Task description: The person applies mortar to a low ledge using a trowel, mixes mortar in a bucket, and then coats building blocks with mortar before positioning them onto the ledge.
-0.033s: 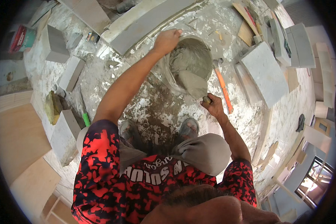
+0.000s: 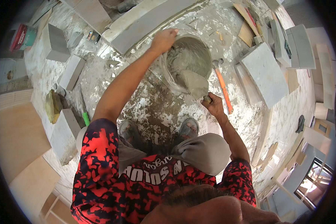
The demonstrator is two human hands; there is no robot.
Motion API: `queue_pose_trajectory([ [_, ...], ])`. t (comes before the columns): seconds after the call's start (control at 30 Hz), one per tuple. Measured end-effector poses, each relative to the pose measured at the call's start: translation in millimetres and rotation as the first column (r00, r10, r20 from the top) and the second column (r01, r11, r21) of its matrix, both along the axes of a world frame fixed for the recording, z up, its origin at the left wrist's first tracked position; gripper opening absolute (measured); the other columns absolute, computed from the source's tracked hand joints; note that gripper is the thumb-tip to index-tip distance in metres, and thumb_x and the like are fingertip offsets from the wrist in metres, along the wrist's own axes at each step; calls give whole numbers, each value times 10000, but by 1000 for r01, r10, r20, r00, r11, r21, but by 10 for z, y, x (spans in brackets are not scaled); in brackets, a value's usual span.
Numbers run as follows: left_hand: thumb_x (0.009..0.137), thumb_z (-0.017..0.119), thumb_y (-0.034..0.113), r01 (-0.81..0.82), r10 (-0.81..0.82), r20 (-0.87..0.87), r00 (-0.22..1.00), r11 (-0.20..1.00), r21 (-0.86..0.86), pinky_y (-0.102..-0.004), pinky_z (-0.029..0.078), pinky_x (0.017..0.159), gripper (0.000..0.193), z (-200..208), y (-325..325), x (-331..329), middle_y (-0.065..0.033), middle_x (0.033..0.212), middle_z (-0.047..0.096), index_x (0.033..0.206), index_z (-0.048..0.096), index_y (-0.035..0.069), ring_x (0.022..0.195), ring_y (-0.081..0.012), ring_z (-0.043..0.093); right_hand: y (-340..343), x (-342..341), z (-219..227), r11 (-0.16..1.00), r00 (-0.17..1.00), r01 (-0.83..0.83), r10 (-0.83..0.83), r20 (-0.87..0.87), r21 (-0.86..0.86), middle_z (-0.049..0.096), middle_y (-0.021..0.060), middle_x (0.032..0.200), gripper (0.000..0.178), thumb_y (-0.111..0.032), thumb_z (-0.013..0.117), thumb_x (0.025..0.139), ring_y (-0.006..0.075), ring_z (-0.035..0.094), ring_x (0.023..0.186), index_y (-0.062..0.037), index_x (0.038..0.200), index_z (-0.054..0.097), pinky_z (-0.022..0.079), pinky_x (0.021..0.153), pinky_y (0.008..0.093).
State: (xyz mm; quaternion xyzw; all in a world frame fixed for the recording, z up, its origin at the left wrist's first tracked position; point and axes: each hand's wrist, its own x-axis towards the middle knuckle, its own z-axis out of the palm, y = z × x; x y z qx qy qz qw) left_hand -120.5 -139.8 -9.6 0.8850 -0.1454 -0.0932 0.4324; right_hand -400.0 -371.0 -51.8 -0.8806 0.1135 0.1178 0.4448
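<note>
A bucket (image 2: 209, 50) of wet grey mortar (image 2: 188, 56) stands on the floor in front of me, its mouth turned partly toward me. My left hand (image 2: 163, 41) is closed on the bucket's far left rim; its fingertips are partly hidden. In my right hand (image 2: 215, 106) is the handle of a trowel, fingers wrapped round it. The trowel (image 2: 195, 85) reaches over the bucket's near right rim, and its blade is covered with mortar. Just right of the bucket lies a hammer (image 2: 223, 87) with an orange handle.
Grey blocks (image 2: 265, 72) lean at the right, and more blocks (image 2: 65, 136) lie at the left. Across the far side runs a low block wall (image 2: 142, 28). A green-handled tool (image 2: 86, 118) and a red and green pail (image 2: 24, 37) are at the left. Mortar splashes cover the floor.
My left hand and the bucket's rim have shifted slightly to the left. My right hand keeps its hold on the trowel at nearly the same place.
</note>
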Motion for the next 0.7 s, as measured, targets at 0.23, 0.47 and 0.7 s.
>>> queue_pose_trajectory([
  [0.23,950,350,434,-29,32,-93,995,999,41,-454,416,894,523,-825,1007,278,-254,1082,610,1083,608,-1,1042,-399,566,242,220,43,986,1000,26,-24,15,-166,633,175,774,355,-228,693,733,264,600,679,-11,1005,624,481,676,341],
  [0.47,907,308,659,13,-54,-399,915,994,-105,-439,419,914,786,-480,1019,56,-242,1147,587,1361,385,22,1042,-338,583,427,139,81,965,985,170,-166,37,-201,567,107,734,279,-172,681,738,196,516,673,3,936,592,439,645,315],
  [0.7,898,281,671,-321,195,-380,904,898,-301,-401,478,743,798,-1255,913,-466,-139,932,612,1367,375,32,805,-285,599,497,168,-98,977,960,215,-209,184,-12,511,24,765,253,-92,649,770,128,465,693,-19,984,536,412,640,279],
])
